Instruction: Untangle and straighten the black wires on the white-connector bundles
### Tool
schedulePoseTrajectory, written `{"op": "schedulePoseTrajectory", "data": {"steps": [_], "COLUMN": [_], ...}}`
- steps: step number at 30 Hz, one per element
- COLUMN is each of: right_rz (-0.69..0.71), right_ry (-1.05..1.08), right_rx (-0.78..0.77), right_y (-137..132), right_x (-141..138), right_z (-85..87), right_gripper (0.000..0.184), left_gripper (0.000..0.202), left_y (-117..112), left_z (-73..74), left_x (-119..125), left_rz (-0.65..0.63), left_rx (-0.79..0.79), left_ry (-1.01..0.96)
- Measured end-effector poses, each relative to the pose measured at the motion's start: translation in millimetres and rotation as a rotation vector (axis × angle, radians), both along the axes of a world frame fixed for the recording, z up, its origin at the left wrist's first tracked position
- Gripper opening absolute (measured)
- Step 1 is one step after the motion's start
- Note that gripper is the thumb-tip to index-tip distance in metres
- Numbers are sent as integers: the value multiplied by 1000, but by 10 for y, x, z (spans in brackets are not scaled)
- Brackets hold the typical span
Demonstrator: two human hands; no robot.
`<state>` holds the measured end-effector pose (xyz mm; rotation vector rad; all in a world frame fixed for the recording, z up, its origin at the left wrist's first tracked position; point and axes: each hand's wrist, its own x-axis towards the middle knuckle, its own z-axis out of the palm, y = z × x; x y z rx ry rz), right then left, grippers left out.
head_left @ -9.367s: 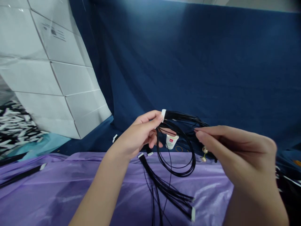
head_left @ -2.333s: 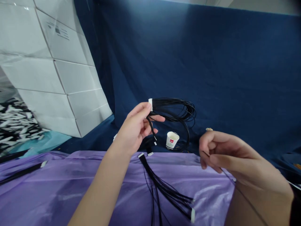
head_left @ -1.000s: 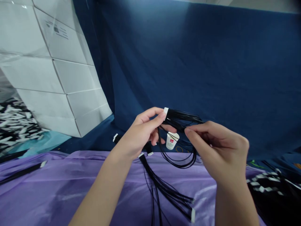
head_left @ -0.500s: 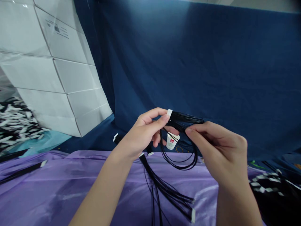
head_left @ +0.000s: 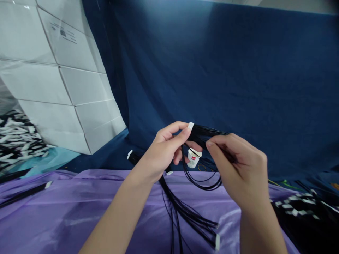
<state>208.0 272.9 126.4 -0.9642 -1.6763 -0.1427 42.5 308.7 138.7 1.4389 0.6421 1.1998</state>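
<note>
Between my two hands hangs a wire harness (head_left: pixel 205 130) of thin black wires with a white connector at its left end. My left hand (head_left: pixel 165 144) pinches that white connector (head_left: pixel 190 126) between thumb and forefinger. The fingers of my right hand (head_left: pixel 238 162) are closed round the same wires, a short way to the right of the connector. Some wires loop down below in a curve. Under the hands, a second wire harness (head_left: pixel 182 208) lies on the purple cloth (head_left: pixel 103 204), with a white connector at its lower right end.
A white paper cup (head_left: pixel 194 158) stands behind the hands, beside a yellow rubber band (head_left: pixel 201 168). White boxes (head_left: pixel 87 84) are stacked at the left. Piles of harnesses lie at the far left (head_left: pixel 21 137) and right (head_left: pixel 299 208). A blue curtain (head_left: pixel 225 63) hangs behind.
My right hand has moved slightly left along the wires, closer to the connector. My left hand keeps its pinch, nearly unmoved.
</note>
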Motion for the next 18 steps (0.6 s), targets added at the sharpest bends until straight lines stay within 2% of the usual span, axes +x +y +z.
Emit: {"op": "schedulePoseTrajectory", "data": {"steps": [6, 10, 13, 16, 18], "right_rz": [-14, -8, -103, -247, -269], "right_ry": [-21, 48, 60, -5, -16], "right_rx": [15, -15, 48, 132, 101], "right_y": [12, 50, 72, 114, 172], "right_x": [-33, -12, 19, 43, 52], "right_z": [-14, -41, -49, -71, -110], "right_gripper": [13, 4, 32, 51, 62], "left_gripper": [26, 24, 23, 26, 27], "left_y": [15, 30, 33, 24, 13], "left_z": [6, 28, 41, 46, 47], "left_x": [-16, -48, -68, -80, -83], "left_rz": [-8, -15, 6, 28, 14], "left_rx": [-38, -73, -61, -34, -22], "left_ry": [-12, -15, -36, -40, -28]}}
